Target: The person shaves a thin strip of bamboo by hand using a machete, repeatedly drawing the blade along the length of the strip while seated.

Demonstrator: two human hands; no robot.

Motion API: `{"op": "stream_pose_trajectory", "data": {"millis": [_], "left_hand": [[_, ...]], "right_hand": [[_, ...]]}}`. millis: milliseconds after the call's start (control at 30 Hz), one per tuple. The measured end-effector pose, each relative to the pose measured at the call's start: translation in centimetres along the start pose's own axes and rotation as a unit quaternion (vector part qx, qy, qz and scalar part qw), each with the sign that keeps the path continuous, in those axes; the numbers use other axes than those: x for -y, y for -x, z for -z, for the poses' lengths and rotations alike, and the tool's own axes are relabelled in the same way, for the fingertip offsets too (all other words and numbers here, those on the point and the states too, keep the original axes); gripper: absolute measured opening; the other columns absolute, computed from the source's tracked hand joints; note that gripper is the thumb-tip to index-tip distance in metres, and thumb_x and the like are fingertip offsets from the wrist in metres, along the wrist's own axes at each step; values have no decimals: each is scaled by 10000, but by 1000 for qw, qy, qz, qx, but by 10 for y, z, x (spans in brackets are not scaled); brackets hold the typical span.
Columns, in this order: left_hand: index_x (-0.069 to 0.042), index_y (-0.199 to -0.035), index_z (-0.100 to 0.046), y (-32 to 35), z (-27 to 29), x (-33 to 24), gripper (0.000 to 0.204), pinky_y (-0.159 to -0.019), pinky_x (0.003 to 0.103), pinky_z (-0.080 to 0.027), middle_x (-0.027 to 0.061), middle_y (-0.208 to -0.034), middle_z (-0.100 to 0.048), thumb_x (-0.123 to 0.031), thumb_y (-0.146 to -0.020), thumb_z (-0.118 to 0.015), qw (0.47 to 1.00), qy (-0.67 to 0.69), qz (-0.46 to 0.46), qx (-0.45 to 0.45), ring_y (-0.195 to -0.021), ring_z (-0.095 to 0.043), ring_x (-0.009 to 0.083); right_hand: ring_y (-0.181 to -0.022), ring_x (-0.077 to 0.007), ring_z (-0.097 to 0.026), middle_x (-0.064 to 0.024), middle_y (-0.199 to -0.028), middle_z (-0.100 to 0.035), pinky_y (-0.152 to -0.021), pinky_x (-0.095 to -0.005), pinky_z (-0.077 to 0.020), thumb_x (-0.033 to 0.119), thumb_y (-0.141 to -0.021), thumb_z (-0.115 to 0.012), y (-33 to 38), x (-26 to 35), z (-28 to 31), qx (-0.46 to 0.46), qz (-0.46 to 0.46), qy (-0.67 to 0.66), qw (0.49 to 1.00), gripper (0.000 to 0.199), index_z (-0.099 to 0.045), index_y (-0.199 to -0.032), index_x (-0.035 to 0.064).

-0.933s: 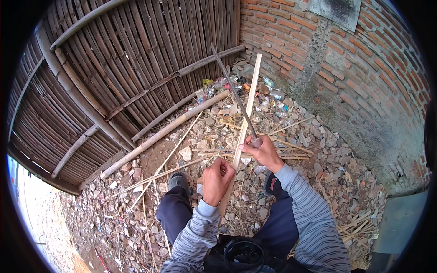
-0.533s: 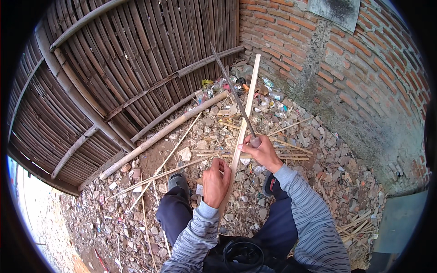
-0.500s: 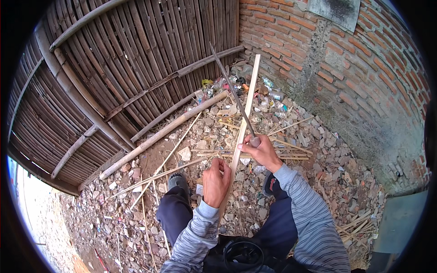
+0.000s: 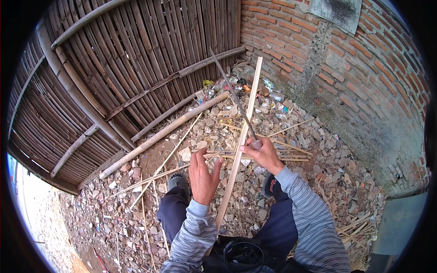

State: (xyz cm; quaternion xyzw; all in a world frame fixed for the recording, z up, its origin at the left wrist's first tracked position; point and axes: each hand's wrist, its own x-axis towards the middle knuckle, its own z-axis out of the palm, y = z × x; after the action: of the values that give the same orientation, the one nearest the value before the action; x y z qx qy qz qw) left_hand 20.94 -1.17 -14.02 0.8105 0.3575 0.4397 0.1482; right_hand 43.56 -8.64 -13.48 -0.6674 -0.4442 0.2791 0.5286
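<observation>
My right hand [image 4: 263, 154] is closed around the short handle of a machete [image 4: 231, 88], whose long, narrow dark blade points away and to the left. The same hand's thumb presses on a pale bamboo strip [image 4: 253, 101]. That strip runs from near my lap up toward the far wall and crosses the blade just beyond the hand. My left hand [image 4: 204, 178] is open beside the strip, its fingers spread and thumb apart, with nothing in it. Beneath the hands, several thin bamboo strips [image 4: 291, 159] lie across the rubble.
A bamboo slat fence [image 4: 150, 50] stands at the left, with a thick bamboo pole [image 4: 164, 135] along its foot. A brick wall [image 4: 337, 82] rises at the right. Litter [image 4: 236, 84] gathers in their corner. More split bamboo [image 4: 357, 227] lies at the lower right on stony ground.
My left hand has moved left, away from the bamboo strip, and its curled fingers have spread. The right hand with the machete has barely moved.
</observation>
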Motion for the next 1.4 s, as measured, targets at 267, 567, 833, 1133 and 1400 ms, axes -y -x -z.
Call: {"op": "stream_pose_trajectory", "data": {"millis": [267, 567, 833, 1133, 1400], "left_hand": [[30, -1208, -608, 6, 44, 24, 471, -756, 344, -557, 145, -1042, -702, -424, -1089, -558, 913, 179, 163, 328, -892, -701, 198], [47, -1305, -583, 23, 51, 43, 704, -785, 351, -589, 155, -1009, -754, -606, -1053, -503, 742, 318, 171, 564, -865, -738, 231], [62, -1206, -660, 25, 50, 16, 690, -733, 324, -587, 114, -1008, -743, -564, -930, -750, 620, 214, 33, 754, -902, -719, 179], [-22, -1175, -723, 83, 44, 31, 410, -783, 284, -529, 22, -918, -705, -354, -1126, -488, 509, 346, 119, 779, -870, -647, 111], [-14, -1053, -644, 45, 55, 8, 398, -470, 267, -443, -20, -651, -527, -358, -1130, -459, 671, 340, 327, 572, -513, -542, 93]], "right_hand": [[-649, -54, -594, 6, -727, -688, -618, -257, -459, 262, -875, -852, -4, 1, 4, -4, -15, -15, 1000, 280, -699, -885, 28], [-459, -27, -398, 48, -646, -545, -419, -247, -293, 154, -901, -825, -18, 14, 37, -85, -63, -187, 977, 213, -667, -962, 24], [-456, -32, -365, 67, -627, -475, -447, -238, -284, 161, -908, -815, -24, 2, 68, -165, -65, -275, 945, 213, -650, -980, 48], [-442, -35, -355, 78, -589, -459, -434, -245, -269, 198, -913, -819, -20, 3, 91, -230, -50, -267, 935, 232, -685, -1008, 34], [-447, -29, -337, 88, -526, -377, -432, -260, -236, 485, -1050, -575, 6, 1, 102, -194, 62, -83, 975, 497, -656, -786, 71]]}}
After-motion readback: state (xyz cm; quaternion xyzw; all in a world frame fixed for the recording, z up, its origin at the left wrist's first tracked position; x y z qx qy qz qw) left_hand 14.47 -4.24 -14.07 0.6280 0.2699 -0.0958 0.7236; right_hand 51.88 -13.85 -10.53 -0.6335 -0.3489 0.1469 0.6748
